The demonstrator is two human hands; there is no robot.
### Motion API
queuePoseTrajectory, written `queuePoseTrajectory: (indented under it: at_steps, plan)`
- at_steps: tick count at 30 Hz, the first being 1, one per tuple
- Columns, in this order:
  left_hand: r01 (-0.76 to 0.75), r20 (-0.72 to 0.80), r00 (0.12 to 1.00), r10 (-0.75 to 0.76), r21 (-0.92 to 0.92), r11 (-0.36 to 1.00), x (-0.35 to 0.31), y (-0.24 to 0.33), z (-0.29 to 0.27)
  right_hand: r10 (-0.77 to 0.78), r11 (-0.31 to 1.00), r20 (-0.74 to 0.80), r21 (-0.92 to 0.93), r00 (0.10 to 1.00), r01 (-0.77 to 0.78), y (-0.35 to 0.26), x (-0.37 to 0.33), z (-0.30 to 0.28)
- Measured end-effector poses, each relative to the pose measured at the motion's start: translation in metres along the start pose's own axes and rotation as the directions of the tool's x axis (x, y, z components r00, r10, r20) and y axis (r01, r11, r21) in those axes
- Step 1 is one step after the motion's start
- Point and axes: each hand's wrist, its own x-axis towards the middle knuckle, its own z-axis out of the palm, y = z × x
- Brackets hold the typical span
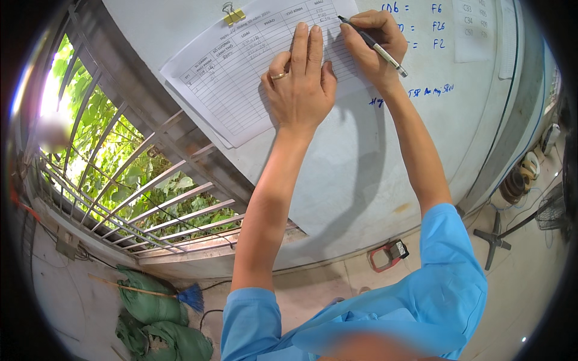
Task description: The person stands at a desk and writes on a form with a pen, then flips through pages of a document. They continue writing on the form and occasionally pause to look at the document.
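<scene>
A sheaf of white paper with a printed table (232, 105) hangs against a whiteboard, a yellow binder clip (235, 16) at its top edge. My left hand (301, 81) lies on the sheet, index and middle fingers stretched out, pressing it to the board; a ring circles one finger. In my right hand (378, 48) is a pen (385, 54) with a black front and a pale barrel. Its tip meets the sheet near the right-hand column, where handwritten entries stand. More handwriting fills some rows at the left and middle of the table.
Blue handwriting and other sheets (472, 30) are on the whiteboard (325, 180). A barred window (144, 168) with greenery is at the left. Green sacks (153, 298) and a blue-bristled broom (191, 297) sit at lower left; a red-framed tool (387, 256) and a fan (551, 207) stand on the floor.
</scene>
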Motion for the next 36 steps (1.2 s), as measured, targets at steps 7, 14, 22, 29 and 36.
queuePoseTrajectory:
  at_steps: [7,14,22,29,36]
  plan:
    - [-0.004,-0.018,1.000,0.004,0.016,1.000,-0.0013,-0.0006,0.0033,-0.089,0.972,0.086,-0.210,0.992,0.105,-0.0052,-0.0074,0.0077]
    - [-0.008,-0.021,1.000,0.009,0.031,0.999,-0.0030,-0.0020,0.0060,-0.078,0.971,0.079,-0.220,0.994,0.094,-0.0056,-0.0059,0.0083]
    - [-0.008,-0.037,0.999,0.010,0.034,0.999,-0.0010,-0.0015,0.0056,-0.099,0.972,0.130,-0.200,0.987,0.124,-0.0012,-0.0046,0.0052]
    - [-0.012,-0.005,1.000,0.013,0.044,0.999,-0.0019,-0.0014,0.0025,-0.090,0.974,0.060,-0.203,0.994,0.100,0.0024,-0.0063,0.0054]
    - [-0.007,-0.002,1.000,0.007,0.035,0.999,-0.0007,-0.0001,0.0026,-0.077,0.967,0.074,-0.237,0.994,0.092,-0.0012,-0.0054,0.0055]
